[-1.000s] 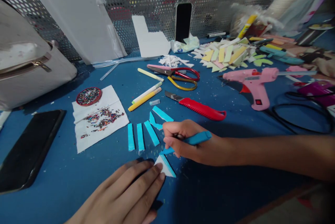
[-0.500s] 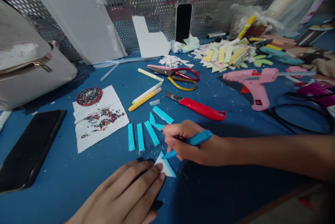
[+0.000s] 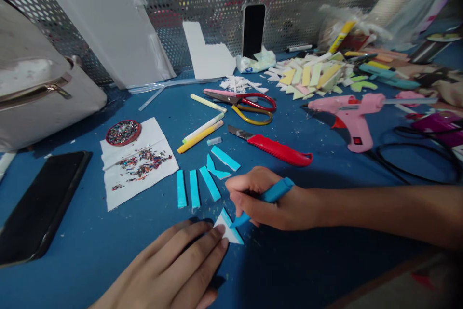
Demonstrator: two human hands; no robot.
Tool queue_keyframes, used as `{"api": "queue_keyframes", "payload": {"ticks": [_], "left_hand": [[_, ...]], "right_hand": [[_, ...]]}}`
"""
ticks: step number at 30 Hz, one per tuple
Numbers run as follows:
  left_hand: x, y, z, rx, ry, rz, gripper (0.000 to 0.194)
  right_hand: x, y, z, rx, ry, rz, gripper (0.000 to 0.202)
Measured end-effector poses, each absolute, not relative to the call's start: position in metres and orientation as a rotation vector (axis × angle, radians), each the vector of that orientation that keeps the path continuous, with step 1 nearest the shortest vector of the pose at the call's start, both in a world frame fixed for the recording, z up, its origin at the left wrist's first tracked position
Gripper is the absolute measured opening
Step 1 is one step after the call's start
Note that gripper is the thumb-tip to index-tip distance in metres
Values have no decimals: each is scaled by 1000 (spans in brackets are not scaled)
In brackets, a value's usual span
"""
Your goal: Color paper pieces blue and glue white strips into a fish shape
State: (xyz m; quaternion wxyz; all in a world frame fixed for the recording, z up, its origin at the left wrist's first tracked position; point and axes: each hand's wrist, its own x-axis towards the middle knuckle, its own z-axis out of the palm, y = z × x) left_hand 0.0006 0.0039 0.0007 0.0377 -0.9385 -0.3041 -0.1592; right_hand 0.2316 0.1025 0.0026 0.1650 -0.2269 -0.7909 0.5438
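Note:
In the head view my right hand [image 3: 271, 205] is closed round a blue marker [image 3: 278, 190]. The marker's tip touches a small triangular white piece [image 3: 231, 235], whose right edge is coloured blue. My left hand [image 3: 177, 265] lies flat with fingers stretched out, its fingertips pressing the piece onto the blue table [image 3: 126, 246]. Just beyond the hands lie several blue strips [image 3: 194, 188] and a jagged blue piece [image 3: 216, 168]. A box cutter [image 3: 278, 149] with a red handle and its blade out rests beyond my right hand.
Scissors [image 3: 238, 101] and several pale and yellow marker-like sticks [image 3: 200, 137] lie farther back. At right are a pink glue gun [image 3: 347, 106] with its cable and a heap of cut pieces [image 3: 314, 75]. A phone [image 3: 43, 203] and a paper [image 3: 123, 193] with coloured bits lie left.
My right hand has moved the marker tip a little down and right along the piece's blue edge. My left hand has stayed in place.

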Motion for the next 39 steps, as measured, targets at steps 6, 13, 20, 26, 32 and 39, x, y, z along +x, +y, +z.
{"api": "queue_keyframes", "payload": {"ticks": [6, 13, 20, 26, 32, 39], "left_hand": [[0, 3, -2, -2866, -937, -545, 34], [0, 4, -3, -2878, -944, -506, 33], [-1, 2, -1, -2883, -935, -513, 33], [-2, 2, -3, -2871, -941, -524, 33], [1, 2, -5, -2869, -928, -498, 33], [-1, 3, -3, -2847, -933, -483, 33]], "right_hand": [[232, 103, -1, -583, -2304, 1479, 32], [233, 103, 0, -534, -2344, 1480, 32], [234, 103, -2, -486, -2353, 1482, 33], [234, 103, -3, -438, -2325, 1531, 33], [234, 104, -3, -475, -2272, 1664, 35], [233, 103, -4, -597, -2158, 1684, 32]]}}
